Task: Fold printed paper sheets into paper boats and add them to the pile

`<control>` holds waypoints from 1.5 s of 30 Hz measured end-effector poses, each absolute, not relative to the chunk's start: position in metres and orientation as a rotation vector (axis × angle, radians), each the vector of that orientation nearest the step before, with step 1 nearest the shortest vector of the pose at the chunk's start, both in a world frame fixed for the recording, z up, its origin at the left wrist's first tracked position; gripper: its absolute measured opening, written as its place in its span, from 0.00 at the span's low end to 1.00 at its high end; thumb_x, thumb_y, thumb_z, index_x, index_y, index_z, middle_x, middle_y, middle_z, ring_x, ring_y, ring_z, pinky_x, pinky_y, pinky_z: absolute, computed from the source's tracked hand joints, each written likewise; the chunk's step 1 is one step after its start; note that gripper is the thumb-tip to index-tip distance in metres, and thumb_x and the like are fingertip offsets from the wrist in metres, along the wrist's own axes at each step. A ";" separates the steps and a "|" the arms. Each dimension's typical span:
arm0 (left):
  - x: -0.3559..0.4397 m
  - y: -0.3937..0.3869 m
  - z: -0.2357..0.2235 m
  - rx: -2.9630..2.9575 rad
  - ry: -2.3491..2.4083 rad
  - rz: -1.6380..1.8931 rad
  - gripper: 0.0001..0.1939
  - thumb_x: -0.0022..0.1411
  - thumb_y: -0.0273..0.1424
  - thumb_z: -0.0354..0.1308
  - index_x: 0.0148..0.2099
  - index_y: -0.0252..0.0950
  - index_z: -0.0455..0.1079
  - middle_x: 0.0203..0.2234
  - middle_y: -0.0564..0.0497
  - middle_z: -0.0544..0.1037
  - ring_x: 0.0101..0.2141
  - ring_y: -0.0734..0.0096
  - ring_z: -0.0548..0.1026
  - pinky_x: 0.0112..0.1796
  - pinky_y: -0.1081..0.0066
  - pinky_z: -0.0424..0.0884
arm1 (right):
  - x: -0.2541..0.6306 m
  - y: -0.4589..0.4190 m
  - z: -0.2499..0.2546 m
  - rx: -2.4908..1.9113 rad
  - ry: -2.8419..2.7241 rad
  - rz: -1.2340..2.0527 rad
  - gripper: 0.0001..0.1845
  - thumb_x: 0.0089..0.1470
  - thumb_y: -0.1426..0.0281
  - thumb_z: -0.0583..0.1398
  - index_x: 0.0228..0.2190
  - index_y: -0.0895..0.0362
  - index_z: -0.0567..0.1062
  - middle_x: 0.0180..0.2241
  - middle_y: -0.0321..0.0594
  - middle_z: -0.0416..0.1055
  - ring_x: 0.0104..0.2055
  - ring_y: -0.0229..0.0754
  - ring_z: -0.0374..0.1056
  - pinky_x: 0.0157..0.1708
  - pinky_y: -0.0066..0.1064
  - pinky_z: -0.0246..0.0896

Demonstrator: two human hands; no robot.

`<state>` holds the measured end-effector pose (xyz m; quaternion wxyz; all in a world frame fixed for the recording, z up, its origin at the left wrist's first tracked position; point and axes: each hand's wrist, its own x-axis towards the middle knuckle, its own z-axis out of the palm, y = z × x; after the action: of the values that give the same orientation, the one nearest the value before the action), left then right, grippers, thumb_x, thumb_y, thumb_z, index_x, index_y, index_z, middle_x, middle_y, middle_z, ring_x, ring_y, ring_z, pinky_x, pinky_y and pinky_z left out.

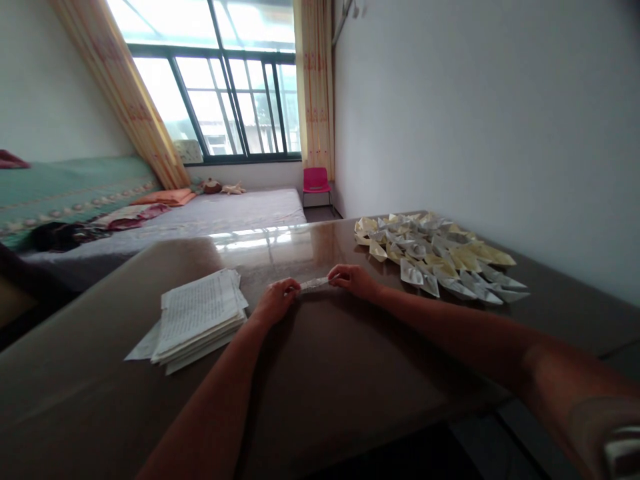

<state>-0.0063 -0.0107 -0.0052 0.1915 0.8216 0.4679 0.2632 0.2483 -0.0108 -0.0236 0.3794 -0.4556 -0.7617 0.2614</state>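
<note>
A small folded paper (315, 285), long and narrow with print on it, is stretched between my two hands just over the middle of the table. My left hand (278, 298) pinches its left end, fingers closed. On the other end, the thumb and fingers of my right hand (356, 280) are closed in a pinch. To the left of my left forearm lies a stack of printed paper sheets (200, 313). Several folded paper boats (433, 253), white and yellowish, sit in a cluster beyond my right hand.
The brown glossy table (320, 373) spreads under both arms. A white wall (475, 120) runs along the right side. Behind the table are a bed (240, 210), a pink chair (316, 180) and a window (235, 107) with curtains.
</note>
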 end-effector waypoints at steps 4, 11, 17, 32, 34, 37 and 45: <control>-0.003 -0.012 -0.006 2.347 1.288 0.733 0.13 0.59 0.31 0.49 0.39 0.36 0.74 0.25 0.50 0.78 0.29 0.66 0.74 0.34 0.69 0.68 | 0.243 -0.010 -0.023 -1.144 -1.966 0.646 0.07 0.49 0.68 0.61 0.31 0.58 0.77 0.29 0.36 0.75 0.32 0.37 0.68 0.34 0.27 0.60; 0.005 -0.015 -0.010 2.425 1.230 0.738 0.14 0.60 0.30 0.47 0.40 0.37 0.74 0.34 0.47 0.79 0.35 0.65 0.76 0.40 0.68 0.69 | 0.234 -0.012 -0.029 -1.207 -1.887 0.588 0.08 0.50 0.69 0.60 0.31 0.60 0.77 0.26 0.37 0.74 0.29 0.36 0.66 0.31 0.26 0.59; 0.010 -0.013 -0.018 2.471 1.209 0.739 0.15 0.63 0.29 0.44 0.41 0.37 0.73 0.40 0.45 0.78 0.42 0.61 0.74 0.45 0.65 0.68 | 0.234 -0.007 -0.025 -1.214 -1.971 0.569 0.09 0.51 0.67 0.60 0.31 0.60 0.77 0.24 0.35 0.73 0.27 0.35 0.65 0.29 0.25 0.58; 0.010 -0.002 -0.030 2.653 1.166 0.733 0.14 0.64 0.31 0.42 0.43 0.40 0.68 0.48 0.46 0.73 0.47 0.59 0.72 0.47 0.57 0.68 | 0.206 -0.008 0.010 -1.303 -2.300 0.113 0.02 0.48 0.68 0.65 0.26 0.47 0.78 0.46 0.31 0.73 0.51 0.48 0.62 0.48 0.39 0.55; 0.009 -0.001 -0.030 2.622 1.138 0.770 0.15 0.64 0.35 0.43 0.48 0.41 0.66 0.55 0.44 0.66 0.44 0.62 0.73 0.46 0.59 0.70 | 0.210 -0.012 0.016 -1.356 -2.274 0.069 0.04 0.49 0.70 0.64 0.27 0.48 0.78 0.42 0.32 0.75 0.47 0.46 0.65 0.46 0.39 0.56; 0.006 0.001 -0.029 2.498 1.198 0.910 0.20 0.63 0.41 0.45 0.54 0.40 0.62 0.56 0.42 0.62 0.34 0.69 0.76 0.41 0.61 0.74 | 0.247 -0.018 0.037 -1.434 -2.187 -0.034 0.02 0.49 0.68 0.64 0.28 0.50 0.78 0.45 0.31 0.75 0.48 0.46 0.64 0.46 0.38 0.56; 0.003 0.004 -0.029 2.487 1.184 0.919 0.18 0.62 0.43 0.47 0.48 0.41 0.68 0.55 0.44 0.66 0.34 0.68 0.77 0.37 0.63 0.75 | 0.452 -0.040 0.085 -1.888 -1.651 -0.312 0.09 0.53 0.67 0.61 0.28 0.58 0.79 0.40 0.47 0.76 0.46 0.47 0.65 0.46 0.39 0.57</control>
<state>0.0031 0.0035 -0.0291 0.1185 0.8504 0.4049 0.3143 0.4516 -0.0400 0.0854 0.3022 -0.7121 -0.6227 -0.1175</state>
